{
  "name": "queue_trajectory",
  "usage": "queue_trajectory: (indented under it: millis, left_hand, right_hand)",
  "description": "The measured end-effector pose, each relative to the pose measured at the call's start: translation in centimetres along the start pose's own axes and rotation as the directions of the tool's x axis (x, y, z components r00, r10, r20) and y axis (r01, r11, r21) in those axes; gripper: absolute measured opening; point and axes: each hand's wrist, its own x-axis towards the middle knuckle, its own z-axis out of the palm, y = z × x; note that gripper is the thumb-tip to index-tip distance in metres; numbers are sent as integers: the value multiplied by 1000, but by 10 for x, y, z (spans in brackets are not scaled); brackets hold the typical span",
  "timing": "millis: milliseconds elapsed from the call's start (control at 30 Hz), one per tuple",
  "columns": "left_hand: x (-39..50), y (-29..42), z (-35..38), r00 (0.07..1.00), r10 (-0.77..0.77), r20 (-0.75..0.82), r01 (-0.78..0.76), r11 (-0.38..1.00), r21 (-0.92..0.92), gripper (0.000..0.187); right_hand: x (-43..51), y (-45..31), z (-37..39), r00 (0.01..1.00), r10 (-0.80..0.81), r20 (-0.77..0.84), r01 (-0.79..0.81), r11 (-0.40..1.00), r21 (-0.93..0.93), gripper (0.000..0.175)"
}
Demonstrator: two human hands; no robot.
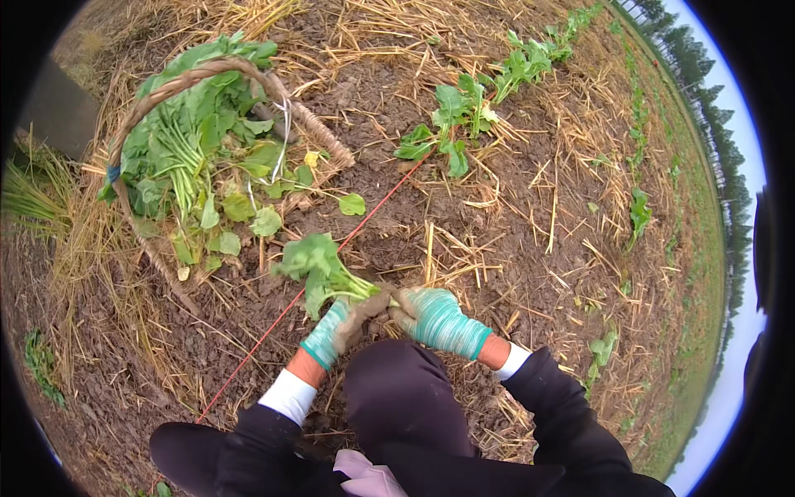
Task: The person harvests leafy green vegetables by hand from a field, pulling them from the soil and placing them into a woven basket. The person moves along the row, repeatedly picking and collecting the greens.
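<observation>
A leafy green seedling [323,270] lies across my left hand [349,323], its leaves spreading to the left. My left hand is closed around its stems, in a teal-and-white knit glove caked with mud. Gloved alike, my right hand [435,320] meets the stem ends at the seedling's base, fingers pinched there; the roots are hidden by the muddy fingers. Both hands are just above the soil, in front of my bent knee [404,397]. Beyond them at the left, a wicker basket with a twisted handle [186,74] holds a heap of similar seedlings [186,149].
A red string [267,338] runs diagonally along the muddy soil [397,205] under the seedling. Leafy plants [456,121] stand in a row along it at the upper right. Straw [459,255] litters the ground. Another plant row [638,214] lies at the right.
</observation>
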Motion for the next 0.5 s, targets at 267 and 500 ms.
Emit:
queue_trajectory:
  millis: [267,500]
  left_hand:
    - [-2,-33,21,852,148,-502,-279,940,-196,29]
    - [13,-17,-5,826,320,-463,-408,908,-99,32]
  right_hand:
    - [69,106,-64,940,-163,-299,95,968,-231,39]
    - [119,173,-34,969,78,-233,-201,797,-570,33]
